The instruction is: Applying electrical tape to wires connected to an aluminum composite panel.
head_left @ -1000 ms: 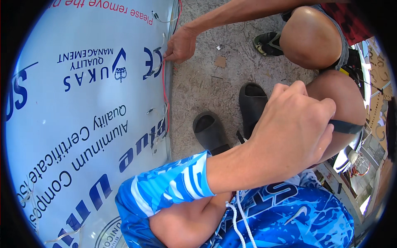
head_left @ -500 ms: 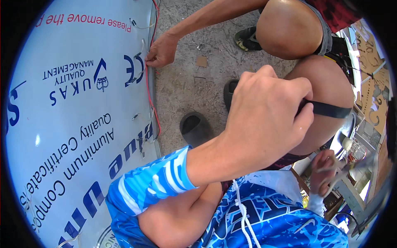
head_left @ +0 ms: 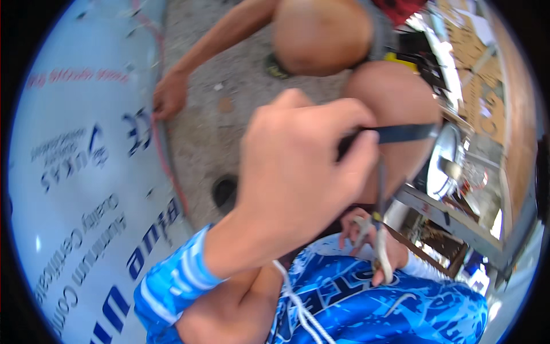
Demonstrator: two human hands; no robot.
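My left hand [head_left: 303, 149] is raised in the middle of the view, fingers pinched around a strip of black tape [head_left: 408, 133]. The tape's free end sticks out to the right, in front of the co-worker's knee. Below it, my right hand [head_left: 395, 250] holds a pair of scissors [head_left: 382, 261] by its pale handles near my lap. The blades point upward, close beneath the tape and apart from it as far as I can see. Motion blurs both hands somewhat.
At left lies a large film-covered panel [head_left: 74, 200], a red wire [head_left: 166, 163] along its edge. A co-worker's hand [head_left: 171, 96] touches that wire. To the right stand a grey metal frame [head_left: 452, 217], a round shiny object [head_left: 441, 157] and cardboard [head_left: 484, 92].
My right hand has brought the scissors in from the right, blades now upward below the tape. The view has shifted right; my left hand still pinches the tape.
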